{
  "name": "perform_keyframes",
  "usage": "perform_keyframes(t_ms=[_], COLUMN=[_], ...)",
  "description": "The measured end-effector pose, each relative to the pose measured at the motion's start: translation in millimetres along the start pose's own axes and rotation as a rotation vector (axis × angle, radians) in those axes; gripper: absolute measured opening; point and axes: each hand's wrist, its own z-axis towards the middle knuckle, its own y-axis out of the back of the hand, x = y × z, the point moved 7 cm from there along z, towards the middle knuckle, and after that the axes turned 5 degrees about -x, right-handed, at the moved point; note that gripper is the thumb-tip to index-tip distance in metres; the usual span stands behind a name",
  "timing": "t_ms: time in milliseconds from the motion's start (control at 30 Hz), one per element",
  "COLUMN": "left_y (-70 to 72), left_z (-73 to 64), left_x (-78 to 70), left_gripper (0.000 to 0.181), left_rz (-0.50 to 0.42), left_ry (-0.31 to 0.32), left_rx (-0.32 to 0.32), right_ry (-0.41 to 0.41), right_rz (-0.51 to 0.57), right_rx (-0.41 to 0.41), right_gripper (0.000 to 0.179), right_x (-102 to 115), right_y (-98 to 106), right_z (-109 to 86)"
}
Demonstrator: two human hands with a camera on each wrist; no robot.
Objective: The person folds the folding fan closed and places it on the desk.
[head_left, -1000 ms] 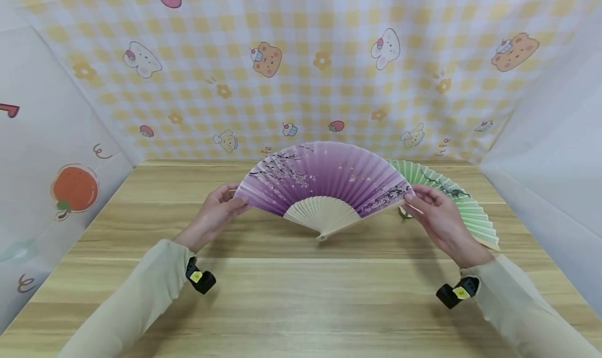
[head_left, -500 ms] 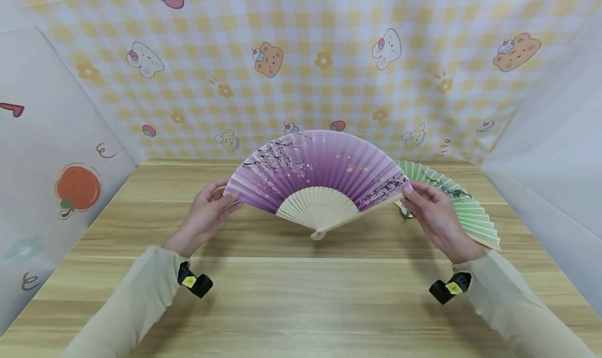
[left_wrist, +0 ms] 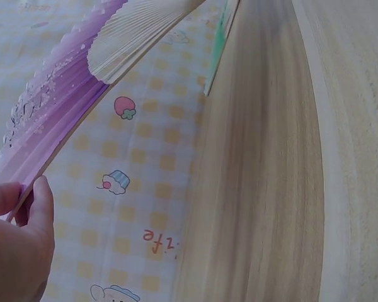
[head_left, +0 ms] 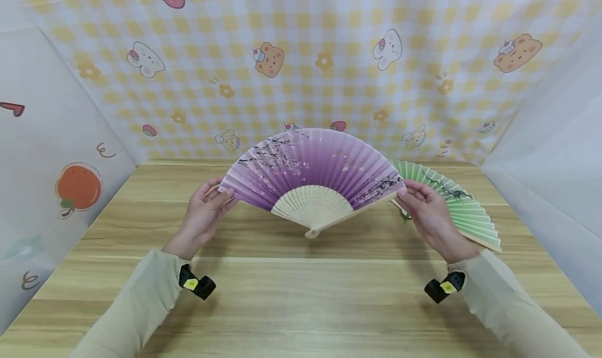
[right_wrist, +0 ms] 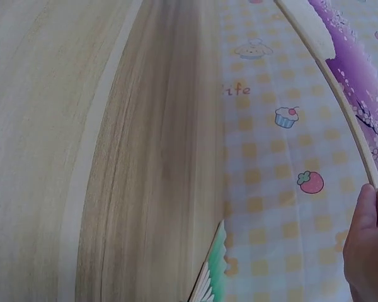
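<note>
The purple fan (head_left: 324, 159) stretches lengthwise from left grip (head_left: 201, 217), pinching at nine o'clock, to right grip (head_left: 431, 216), pinching at three.

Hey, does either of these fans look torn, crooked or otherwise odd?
Nothing stands out. The purple fan is spread open between the left hand and right hand, with no tear visible. The green fan lies open on the table, partly hidden behind the right hand, so I can't check all of it.
</note>
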Motion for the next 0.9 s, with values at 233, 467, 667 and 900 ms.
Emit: perform_keyframes(t_ms=[233, 467, 667, 900], left_y=[-3.0, -4.4, -5.2, -2.8], left_z=[-1.3, -0.3, 0.5, 2.8], left_x=[-3.3, -2.6, 0.3, 3.4], left_gripper=[0.024, 0.019, 0.019, 0.021], left_rz=[-0.079, -0.137, -0.137, -0.136], left_ry=[-0.022, -0.027, -0.026, -0.051], left_rx=[0.016, 0.004, -0.004, 0.033], right_ry=[0.009, 0.000, -0.009, -0.005], right_rz=[-0.017, -0.034, -0.057, -0.098], right_rx=[-0.031, -0.017, 0.026, 0.028], right_gripper=[0.017, 0.017, 0.017, 0.017], right_x=[0.5, -3.4, -5.9, -7.7], right_y=[-1.0, -1.9, -4.6, -6.0], right_z=[2.2, 2.9, 3.2, 4.2])
